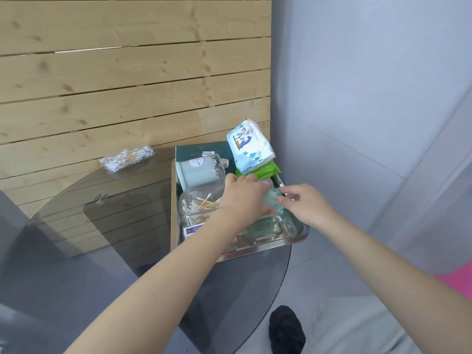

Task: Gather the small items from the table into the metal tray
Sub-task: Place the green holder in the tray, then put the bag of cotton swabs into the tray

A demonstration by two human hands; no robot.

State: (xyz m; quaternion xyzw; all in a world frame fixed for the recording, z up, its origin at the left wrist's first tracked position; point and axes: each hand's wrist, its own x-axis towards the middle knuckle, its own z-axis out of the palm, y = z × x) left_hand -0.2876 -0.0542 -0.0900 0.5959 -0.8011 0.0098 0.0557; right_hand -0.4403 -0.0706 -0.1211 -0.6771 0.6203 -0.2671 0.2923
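Note:
The metal tray (293, 240) sits at the right edge of the round glass table (107, 264). Inside it lie a clear jar of cotton swabs (196, 204), a pale blue container (198, 173), a dark green box (201, 150), a green packet (268, 168) and a white wipes pack (250, 146). A clear greenish bottle (274, 204) lies tilted in the tray's right part. My left hand (245, 198) and my right hand (306, 205) both grip this bottle, one on each side. A bag of cotton swabs (126, 156) remains on the table at the far left.
A wooden slat wall (127, 72) stands right behind the table. A grey wall and floor lie to the right. My black shoe (286, 330) shows below the table's rim, with something pink (457, 279) on the floor at the right.

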